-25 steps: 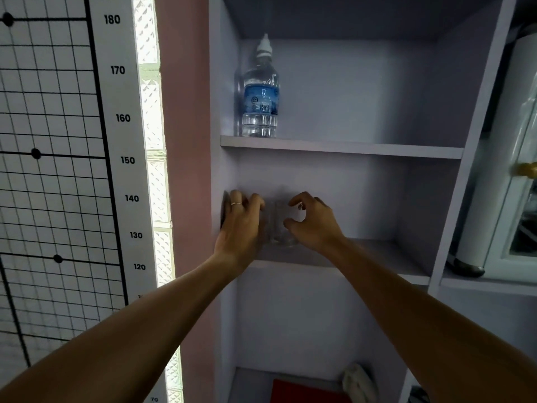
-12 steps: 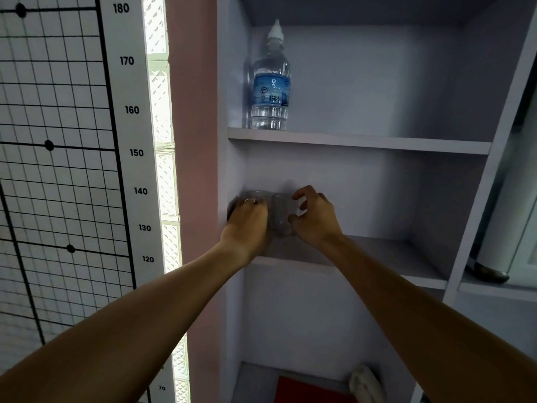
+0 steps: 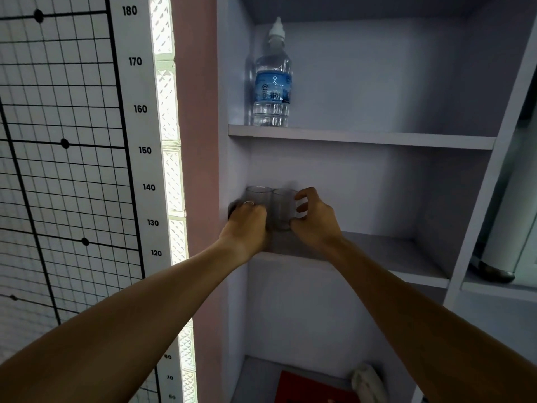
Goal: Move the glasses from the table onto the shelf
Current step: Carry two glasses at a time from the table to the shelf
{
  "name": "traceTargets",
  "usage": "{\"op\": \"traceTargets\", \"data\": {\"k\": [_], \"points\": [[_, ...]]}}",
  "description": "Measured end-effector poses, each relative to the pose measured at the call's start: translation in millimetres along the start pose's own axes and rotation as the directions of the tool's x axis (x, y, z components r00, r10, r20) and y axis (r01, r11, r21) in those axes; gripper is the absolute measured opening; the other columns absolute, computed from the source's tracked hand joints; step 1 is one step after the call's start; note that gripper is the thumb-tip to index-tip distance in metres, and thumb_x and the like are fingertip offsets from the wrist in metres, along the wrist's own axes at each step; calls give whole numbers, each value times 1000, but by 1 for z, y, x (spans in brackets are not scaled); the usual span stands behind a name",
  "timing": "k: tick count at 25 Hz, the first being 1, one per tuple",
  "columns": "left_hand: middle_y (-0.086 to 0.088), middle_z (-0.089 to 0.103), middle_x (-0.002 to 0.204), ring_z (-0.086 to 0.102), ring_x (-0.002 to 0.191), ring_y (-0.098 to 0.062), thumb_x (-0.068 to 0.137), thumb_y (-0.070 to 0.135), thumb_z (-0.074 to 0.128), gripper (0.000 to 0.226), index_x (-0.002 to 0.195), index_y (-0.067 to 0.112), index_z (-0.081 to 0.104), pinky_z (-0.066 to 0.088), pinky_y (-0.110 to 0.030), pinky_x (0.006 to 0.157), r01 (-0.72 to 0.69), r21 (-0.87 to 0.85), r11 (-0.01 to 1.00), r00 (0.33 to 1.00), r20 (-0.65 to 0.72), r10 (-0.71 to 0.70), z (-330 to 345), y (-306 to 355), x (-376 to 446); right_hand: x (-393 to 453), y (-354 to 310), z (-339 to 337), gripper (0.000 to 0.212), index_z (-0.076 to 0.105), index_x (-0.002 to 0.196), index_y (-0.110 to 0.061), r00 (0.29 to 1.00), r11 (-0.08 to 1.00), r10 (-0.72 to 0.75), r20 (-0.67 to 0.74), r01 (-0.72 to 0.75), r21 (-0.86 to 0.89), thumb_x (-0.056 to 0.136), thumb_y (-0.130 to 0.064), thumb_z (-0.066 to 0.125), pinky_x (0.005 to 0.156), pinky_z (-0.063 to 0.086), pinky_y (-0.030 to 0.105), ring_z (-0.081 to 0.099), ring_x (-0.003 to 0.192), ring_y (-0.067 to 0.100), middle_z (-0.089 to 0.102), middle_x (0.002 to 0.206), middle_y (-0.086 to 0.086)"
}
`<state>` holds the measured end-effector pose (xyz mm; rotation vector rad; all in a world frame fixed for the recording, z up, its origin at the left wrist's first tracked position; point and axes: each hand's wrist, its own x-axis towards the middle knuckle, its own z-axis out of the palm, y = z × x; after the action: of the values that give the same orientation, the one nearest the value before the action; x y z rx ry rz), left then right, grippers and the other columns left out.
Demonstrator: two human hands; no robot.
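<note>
Two clear drinking glasses [image 3: 271, 209] stand touching at the far left of the pale lilac middle shelf [image 3: 377, 251]. Left hand [image 3: 247, 225] grips the left glass, right hand [image 3: 315, 218] fingers curl round the right one. Placement looks nearly done; only letting go remains.

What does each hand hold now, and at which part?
Left hand grips the left glass around its lower side; right hand grips the right glass by its side wall.

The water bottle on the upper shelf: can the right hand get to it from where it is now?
Probably yes. The water bottle stands alone near the front of its shelf, nothing before it. But the right hand is at a glass one shelf lower and must come out around the board first.
</note>
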<state>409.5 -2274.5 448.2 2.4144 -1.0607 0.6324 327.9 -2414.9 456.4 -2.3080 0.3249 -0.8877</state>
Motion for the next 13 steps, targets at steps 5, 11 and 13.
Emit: {"op": "traceTargets", "data": {"k": [5,11,13], "points": [[-14,73,89,67,86,-34,81,18,61,13,78,6,64,42,-27,71,-7,-49,999,1000,10,8,-15,-1,-17,-15,-1,-5,48,49,125,-15,998,998,63,-14,-63,19,83,-3,69,74,49,29,61,99,25,61,112,9],[-5,75,99,68,92,-29,85,29,62,18,98,21,70,48,-29,73,66,-80,995,997,44,-63,-75,-28,-74,-51,-49,5,27,72,104,-23,997,998,-22,72,27,-61,83,-9,63,74,55,27,68,92,19,72,97,-2],[-1,74,105,67,97,-25,87,35,62,23,107,25,68,49,-30,80,151,-24,988,985,92,-148,-104,-58,-109,-69,-86,22,27,75,102,-24,987,994,-84,138,94,-62,83,-10,62,77,56,26,69,88,17,73,91,-5]]}}
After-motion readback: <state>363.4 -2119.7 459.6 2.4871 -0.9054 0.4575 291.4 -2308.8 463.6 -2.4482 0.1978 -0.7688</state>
